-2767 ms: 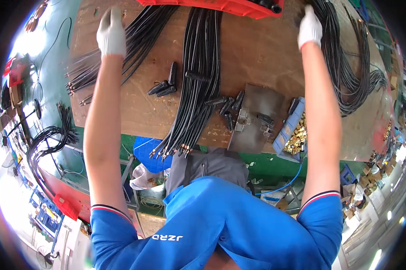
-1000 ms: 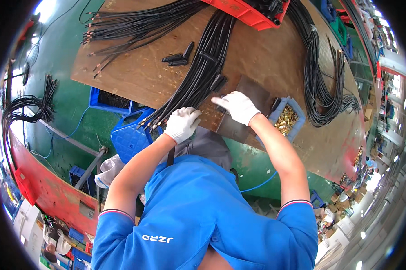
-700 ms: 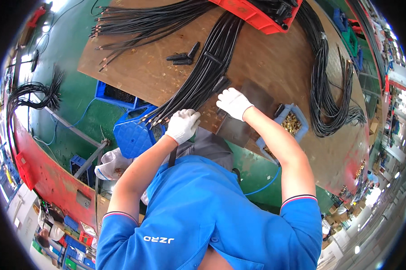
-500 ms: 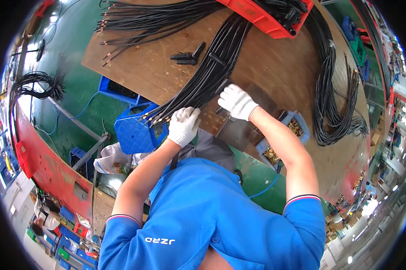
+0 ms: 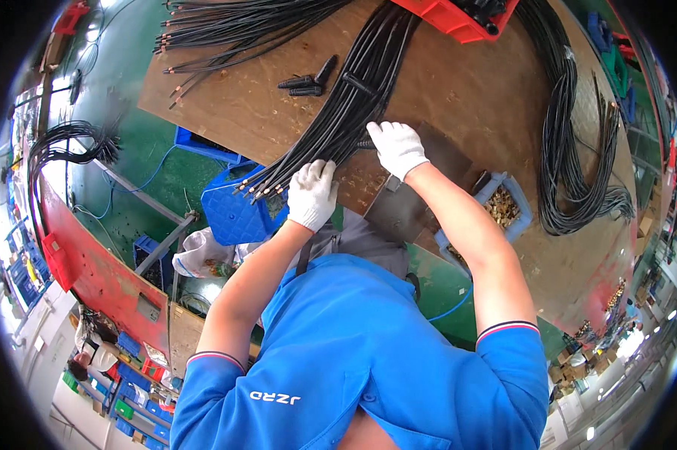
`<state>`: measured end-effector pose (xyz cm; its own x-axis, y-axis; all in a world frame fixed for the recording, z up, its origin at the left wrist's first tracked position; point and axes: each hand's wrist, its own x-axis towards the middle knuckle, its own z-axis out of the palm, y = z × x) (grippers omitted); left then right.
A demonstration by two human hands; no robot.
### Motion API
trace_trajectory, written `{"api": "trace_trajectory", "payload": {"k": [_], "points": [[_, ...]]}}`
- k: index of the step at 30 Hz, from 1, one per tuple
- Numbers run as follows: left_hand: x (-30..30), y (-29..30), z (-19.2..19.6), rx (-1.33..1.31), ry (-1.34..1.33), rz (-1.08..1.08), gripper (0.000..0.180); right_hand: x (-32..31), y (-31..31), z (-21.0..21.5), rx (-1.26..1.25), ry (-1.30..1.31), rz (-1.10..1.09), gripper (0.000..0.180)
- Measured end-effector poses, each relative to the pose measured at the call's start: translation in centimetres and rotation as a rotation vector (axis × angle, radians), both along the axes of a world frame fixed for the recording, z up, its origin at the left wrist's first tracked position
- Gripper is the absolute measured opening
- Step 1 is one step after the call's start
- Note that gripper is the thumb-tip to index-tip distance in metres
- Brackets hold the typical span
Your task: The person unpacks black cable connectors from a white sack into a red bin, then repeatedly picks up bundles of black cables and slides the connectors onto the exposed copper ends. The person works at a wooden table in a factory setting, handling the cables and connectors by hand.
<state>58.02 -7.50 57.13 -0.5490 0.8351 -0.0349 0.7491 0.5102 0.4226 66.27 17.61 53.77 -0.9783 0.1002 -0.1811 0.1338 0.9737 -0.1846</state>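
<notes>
A thick bundle of black cables [image 5: 337, 124] runs across the brown table toward me, its stripped copper ends at the near left edge. My left hand [image 5: 312, 193], in a white glove, is closed at the bundle's near end, fingers curled over a black cable. To its right my gloved right hand [image 5: 398, 148] is closed on a black ribbed sleeve [image 5: 365, 144] that sticks out left of the fingers beside the bundle. Another black sleeve [image 5: 359, 84] lies across the cables. Several loose black sleeves [image 5: 306, 84] rest left of the bundle.
More black cables lie at the far left [image 5: 241, 22] and right [image 5: 560, 150]. A red bin [image 5: 451, 16] of black parts stands at the back. Near my right forearm is a blue tray [image 5: 520, 202] with brass-coloured pieces. A blue stool [image 5: 233, 214] stands below the table's left edge.
The whole view has shifted slightly. My right hand has moved a little farther away; the black piece that showed below it is out of sight. My left hand stays at the cable ends.
</notes>
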Motion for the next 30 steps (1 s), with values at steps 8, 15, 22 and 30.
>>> {"api": "trace_trajectory", "payload": {"k": [8, 15, 22, 30], "points": [[1.3, 2.2, -1.2, -0.037, 0.13, 0.026, 0.075, -1.6, 3.7, 4.5, -0.334, 0.033, -0.498, 0.048], [1.3, 6.0, -0.9, -0.226, 0.117, 0.111, 0.057, -8.6, 6.6, 7.6, -0.311, 0.133, -0.124, 0.047], [0.9, 5.6, -1.0, -0.272, 0.131, 0.08, 0.043, -12.8, 8.3, 6.6, 0.163, -0.02, 0.878, 0.037], [2.5, 4.7, -1.2, -0.363, -0.044, 0.232, 0.064, -13.1, 8.6, 4.6, -0.211, -0.134, 0.125, 0.049]]}}
